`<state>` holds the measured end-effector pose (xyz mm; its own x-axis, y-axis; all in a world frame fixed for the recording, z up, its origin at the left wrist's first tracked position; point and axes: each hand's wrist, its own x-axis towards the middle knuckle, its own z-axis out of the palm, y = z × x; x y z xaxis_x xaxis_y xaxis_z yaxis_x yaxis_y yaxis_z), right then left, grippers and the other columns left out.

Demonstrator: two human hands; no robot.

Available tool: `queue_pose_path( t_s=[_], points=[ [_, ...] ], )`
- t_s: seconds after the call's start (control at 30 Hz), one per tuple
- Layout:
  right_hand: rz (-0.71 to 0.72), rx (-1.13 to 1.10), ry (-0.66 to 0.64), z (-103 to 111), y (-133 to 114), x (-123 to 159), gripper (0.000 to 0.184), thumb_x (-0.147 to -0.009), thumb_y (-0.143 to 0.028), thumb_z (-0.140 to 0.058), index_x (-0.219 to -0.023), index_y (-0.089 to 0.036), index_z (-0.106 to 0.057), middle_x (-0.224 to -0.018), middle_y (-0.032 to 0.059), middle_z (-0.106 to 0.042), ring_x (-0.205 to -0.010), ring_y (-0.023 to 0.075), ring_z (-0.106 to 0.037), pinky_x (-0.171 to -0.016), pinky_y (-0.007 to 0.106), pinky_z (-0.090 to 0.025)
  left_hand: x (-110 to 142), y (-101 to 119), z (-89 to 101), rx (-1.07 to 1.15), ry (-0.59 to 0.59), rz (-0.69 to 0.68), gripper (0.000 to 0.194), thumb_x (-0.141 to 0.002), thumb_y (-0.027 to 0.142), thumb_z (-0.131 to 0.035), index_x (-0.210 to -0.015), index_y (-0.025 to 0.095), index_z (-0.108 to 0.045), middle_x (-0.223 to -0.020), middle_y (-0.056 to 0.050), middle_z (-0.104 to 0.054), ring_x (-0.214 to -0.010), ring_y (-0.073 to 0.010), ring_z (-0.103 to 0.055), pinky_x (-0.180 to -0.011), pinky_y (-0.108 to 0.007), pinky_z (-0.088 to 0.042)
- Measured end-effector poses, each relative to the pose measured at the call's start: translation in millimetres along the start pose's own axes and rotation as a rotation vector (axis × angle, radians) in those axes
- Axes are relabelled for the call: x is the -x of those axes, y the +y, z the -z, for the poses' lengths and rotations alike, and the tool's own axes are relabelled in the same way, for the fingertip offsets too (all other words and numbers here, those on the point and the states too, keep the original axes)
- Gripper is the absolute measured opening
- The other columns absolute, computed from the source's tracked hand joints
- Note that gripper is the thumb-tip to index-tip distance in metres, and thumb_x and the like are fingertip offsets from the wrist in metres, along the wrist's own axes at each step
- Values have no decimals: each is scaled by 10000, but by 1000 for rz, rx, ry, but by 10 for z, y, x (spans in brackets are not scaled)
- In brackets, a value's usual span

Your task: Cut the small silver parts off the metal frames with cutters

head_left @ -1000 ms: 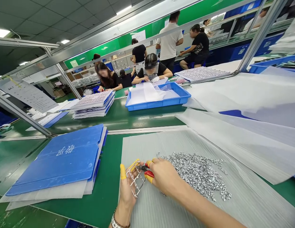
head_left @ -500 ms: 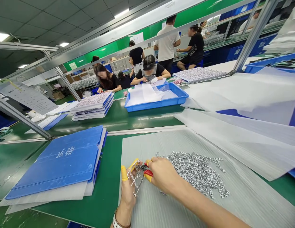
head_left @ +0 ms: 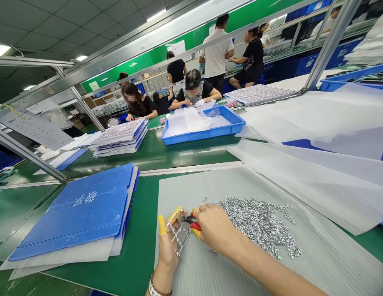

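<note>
My left hand (head_left: 168,242), with yellow finger cots, pinches a small silver wire-like metal frame (head_left: 178,228). My right hand (head_left: 214,228) grips red-handled small pliers (head_left: 195,225), and their steel tips meet the frame's upper edge. The fingers partly hide the pliers. Just right of my hands lies a loose pile of small silver metal pieces (head_left: 259,226), touching my right hand's edge. Beneath them and my hands is a grey corrugated plastic sheet (head_left: 191,267).
A blue folder (head_left: 77,209) lies on the green bench to the left. Beyond stand a blue tray (head_left: 203,135) holding white sheets and a stack of parts-filled sheets (head_left: 120,137). White film (head_left: 308,185) covers the right. Co-workers (head_left: 191,92) sit across the bench.
The view has tilted slightly. Both hands stay almost in place, with the pliers still at the metal frame.
</note>
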<state>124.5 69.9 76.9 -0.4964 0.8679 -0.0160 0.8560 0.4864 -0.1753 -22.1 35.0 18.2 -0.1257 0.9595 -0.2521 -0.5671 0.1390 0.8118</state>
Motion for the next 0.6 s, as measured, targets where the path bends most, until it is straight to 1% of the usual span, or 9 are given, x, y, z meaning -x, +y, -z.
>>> queue_pose_path(
  t_s=[0.07,0.2,0.37,0.6],
  points=[
    [5,8,7,-5,-22,6,223,-800,-327,-598,-895,-145,-684,-859,133,-687,-854,311,-640,-705,377,-435,-36,-7,1,17,19,-3,693,-767,715,-451,-1004,123,-722,-1082,-169,-693,-1148,-321,-562,-1030,-437,-380],
    [28,-15,-6,22,-116,8,224,-814,-336,-584,-902,-154,-682,-845,131,-688,-852,300,-640,-728,381,-437,-81,-16,-6,29,29,-7,689,-771,713,-450,-971,116,-729,-1048,-160,-705,-1121,-306,-579,-1019,-414,-395],
    [56,-39,-10,54,-201,-12,290,-825,-334,-564,-1018,-142,-662,-875,122,-693,-836,301,-642,-699,383,-447,-65,-17,-31,51,29,16,651,-768,699,-474,-964,137,-737,-1019,-143,-717,-1096,-313,-595,-1005,-432,-405],
    [44,-42,-33,46,-199,-25,248,-819,-353,-566,-930,-158,-670,-862,123,-693,-825,283,-644,-701,354,-438,-70,-34,-8,-14,64,-16,687,-729,731,-492,-1012,152,-728,-1048,-141,-712,-1121,-315,-578,-1018,-429,-389]
  ],
)
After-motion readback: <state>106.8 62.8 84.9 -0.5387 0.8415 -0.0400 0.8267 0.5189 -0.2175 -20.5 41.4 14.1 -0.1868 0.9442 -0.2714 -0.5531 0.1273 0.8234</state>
